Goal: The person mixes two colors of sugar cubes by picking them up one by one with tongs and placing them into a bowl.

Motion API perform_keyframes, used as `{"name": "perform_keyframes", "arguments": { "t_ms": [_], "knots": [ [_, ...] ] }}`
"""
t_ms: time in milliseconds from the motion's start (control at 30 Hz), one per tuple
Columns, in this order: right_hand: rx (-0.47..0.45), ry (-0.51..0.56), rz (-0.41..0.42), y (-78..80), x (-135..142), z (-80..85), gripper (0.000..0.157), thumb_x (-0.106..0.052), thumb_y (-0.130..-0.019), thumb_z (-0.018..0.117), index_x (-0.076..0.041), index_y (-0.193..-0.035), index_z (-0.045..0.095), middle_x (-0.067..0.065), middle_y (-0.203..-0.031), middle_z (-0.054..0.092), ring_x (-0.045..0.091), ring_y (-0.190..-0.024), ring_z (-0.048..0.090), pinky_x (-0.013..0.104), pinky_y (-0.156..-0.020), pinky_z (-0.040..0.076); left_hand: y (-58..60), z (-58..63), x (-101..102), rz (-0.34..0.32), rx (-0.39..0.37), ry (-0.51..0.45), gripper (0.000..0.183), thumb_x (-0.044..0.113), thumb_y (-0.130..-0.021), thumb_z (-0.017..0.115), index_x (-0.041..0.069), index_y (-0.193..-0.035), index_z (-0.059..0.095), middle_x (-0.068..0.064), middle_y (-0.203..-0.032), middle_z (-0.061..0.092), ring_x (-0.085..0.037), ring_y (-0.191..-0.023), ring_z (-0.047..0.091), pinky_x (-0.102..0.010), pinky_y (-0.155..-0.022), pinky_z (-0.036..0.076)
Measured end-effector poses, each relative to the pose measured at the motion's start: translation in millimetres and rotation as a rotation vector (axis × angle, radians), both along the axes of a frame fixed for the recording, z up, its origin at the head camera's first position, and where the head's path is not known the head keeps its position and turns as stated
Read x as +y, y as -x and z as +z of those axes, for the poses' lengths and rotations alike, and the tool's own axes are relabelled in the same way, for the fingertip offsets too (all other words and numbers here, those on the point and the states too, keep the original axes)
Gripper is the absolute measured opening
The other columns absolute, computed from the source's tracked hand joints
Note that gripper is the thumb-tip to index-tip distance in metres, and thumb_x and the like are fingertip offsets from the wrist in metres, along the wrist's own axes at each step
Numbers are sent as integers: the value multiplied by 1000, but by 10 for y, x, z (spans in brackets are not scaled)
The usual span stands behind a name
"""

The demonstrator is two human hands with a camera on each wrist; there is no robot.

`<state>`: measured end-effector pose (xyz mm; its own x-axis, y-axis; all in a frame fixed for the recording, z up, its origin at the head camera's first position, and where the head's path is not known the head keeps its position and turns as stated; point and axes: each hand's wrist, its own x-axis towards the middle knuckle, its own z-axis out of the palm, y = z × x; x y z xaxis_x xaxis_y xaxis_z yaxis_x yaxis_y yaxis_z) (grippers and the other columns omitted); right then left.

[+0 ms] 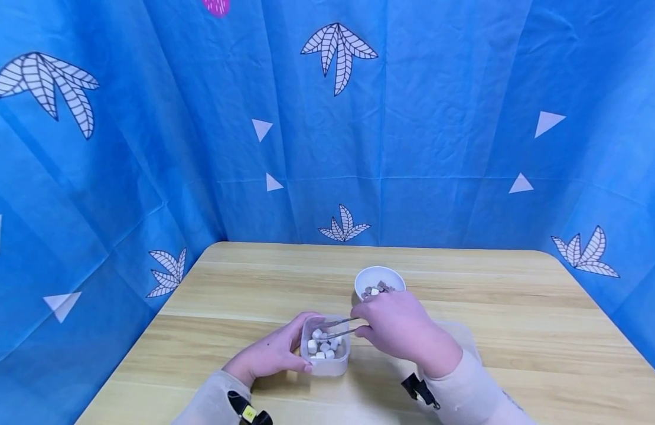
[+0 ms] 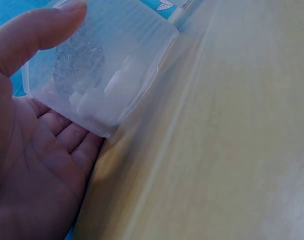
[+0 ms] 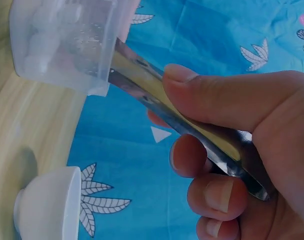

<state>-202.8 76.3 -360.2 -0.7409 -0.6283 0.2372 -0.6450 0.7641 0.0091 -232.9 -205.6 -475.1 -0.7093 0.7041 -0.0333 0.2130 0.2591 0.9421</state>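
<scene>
A clear plastic container (image 1: 328, 369) with several small white cubes (image 1: 329, 354) in it stands on the table. My left hand (image 1: 271, 354) grips it from the left, the thumb (image 2: 47, 27) along the near side and the fingers around the far side. In my right hand (image 1: 398, 324) is a pair of metal tongs (image 3: 202, 132), pinched between thumb and fingers. The tongs' two arms are spread and reach into the container, their tips among the cubes. Whether a cube sits between the tips I cannot tell.
Behind my right hand stands a white bowl (image 3: 49, 205) with brownish cubes (image 1: 381, 285) and a white one. A translucent flat piece (image 1: 460, 333) lies partly under the right forearm. Blue patterned cloth (image 1: 439, 118) hangs behind and left of the wooden table (image 1: 274, 265).
</scene>
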Motion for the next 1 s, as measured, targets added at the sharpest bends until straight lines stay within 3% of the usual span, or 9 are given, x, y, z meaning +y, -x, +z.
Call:
{"name": "perform_keyframes", "arguments": {
  "t_ms": [367,567,733,1000],
  "knots": [
    [-7,-6,19,17,-12,-7,16,-37,-82,82,-28,-95,76,-14,-83,70,13,-73,65,35,-59,48,12,-14,-10,-15,22,-15,87,29,-80,80,29,-153,32,5,-153,43,-18,-141,40,-28,-116,29],
    [-41,31,33,0,60,61,16,-33,-82,83,-30,-96,77,-16,-84,71,10,-75,65,34,-59,50,6,6,4,0,7,-2,86,30,-80,80,32,-152,33,7,-152,44,-15,-141,39,-27,-116,28],
    [-39,52,36,0,142,111,17,-32,-83,82,-32,-98,75,-16,-87,71,7,-75,63,31,-53,47,17,-5,11,-32,28,-39,86,28,-80,80,28,-153,32,3,-150,47,-18,-139,42,-29,-116,28],
    [-24,148,81,0,305,256,23,-28,-86,81,-26,-109,78,-12,-95,72,5,-72,62,30,-59,52,21,-31,-4,-31,8,-40,87,26,-81,79,29,-153,31,2,-152,45,-19,-141,40,-27,-116,28]
  ]
}}
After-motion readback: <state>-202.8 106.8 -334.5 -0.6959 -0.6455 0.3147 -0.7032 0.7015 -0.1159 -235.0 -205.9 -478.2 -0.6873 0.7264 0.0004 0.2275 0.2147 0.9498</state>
